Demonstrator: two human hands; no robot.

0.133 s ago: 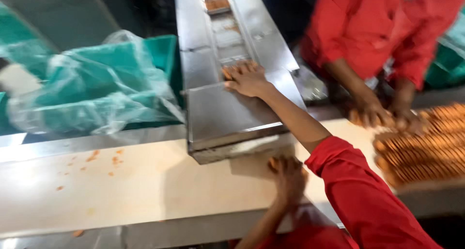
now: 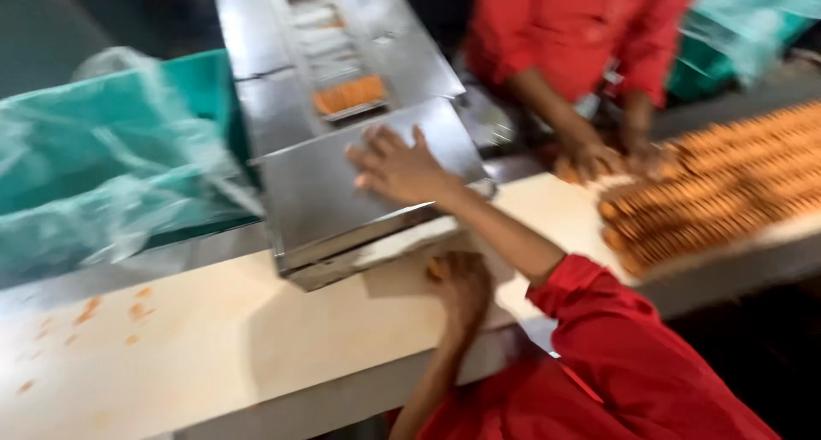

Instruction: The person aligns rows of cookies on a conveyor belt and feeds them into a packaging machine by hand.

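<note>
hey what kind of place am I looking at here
Probably a biscuit factory packing line: rows of orange-brown biscuits lie on a pale belt, a steel chute carries more, and a co-worker in red sorts them.

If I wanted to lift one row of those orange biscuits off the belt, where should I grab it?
Probably at the two ends of a row of biscuits, pressing inward from the near edge of the belt. They stand on edge, packed side by side, so end pressure should keep the row together. Blur hides finer detail.
</note>
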